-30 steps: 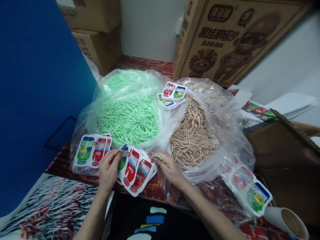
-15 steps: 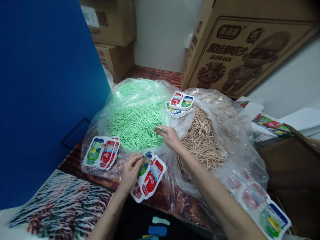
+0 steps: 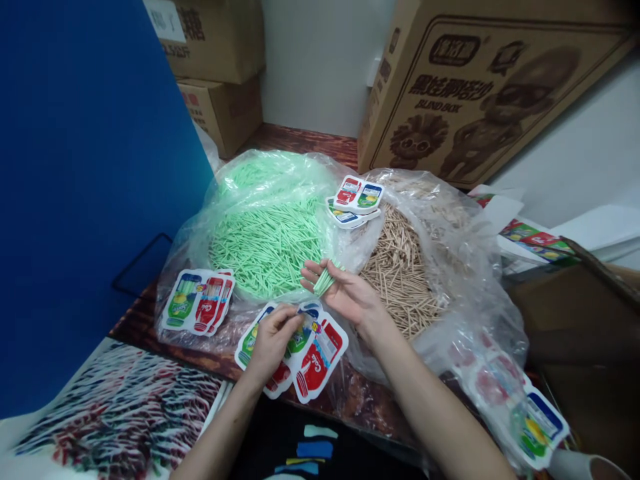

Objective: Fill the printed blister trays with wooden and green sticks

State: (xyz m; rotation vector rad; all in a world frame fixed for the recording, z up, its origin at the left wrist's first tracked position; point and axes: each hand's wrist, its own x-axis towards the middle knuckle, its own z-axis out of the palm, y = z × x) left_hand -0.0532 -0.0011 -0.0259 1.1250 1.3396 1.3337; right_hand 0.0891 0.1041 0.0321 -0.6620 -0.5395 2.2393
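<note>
My left hand [image 3: 270, 340] pinches the top of a bottle-shaped card pack [image 3: 323, 360] printed with a red cola bottle and a green one. A second, similar card [image 3: 249, 343] fans out behind it, partly covered by that hand. Palm up, my right hand [image 3: 357, 303] holds a small bunch of light green sticks [image 3: 325, 280] between thumb and fingers, just above the cards. The big heap of green sticks [image 3: 265, 243] lies beyond in a clear plastic bag. Brown sticks [image 3: 400, 287] fill another bag on the right.
Card packs with sticks showing inside [image 3: 193, 303] lie at left, and further cards [image 3: 357, 200] rest between the bags. More cards [image 3: 535, 427] sit at lower right, partly under plastic. A blue panel [image 3: 90, 200] stands left; a large carton [image 3: 485, 93] stands behind.
My right hand has come back from the green heap towards the left hand and turned palm up with its bunch. The cards in my left hand have spread apart.
</note>
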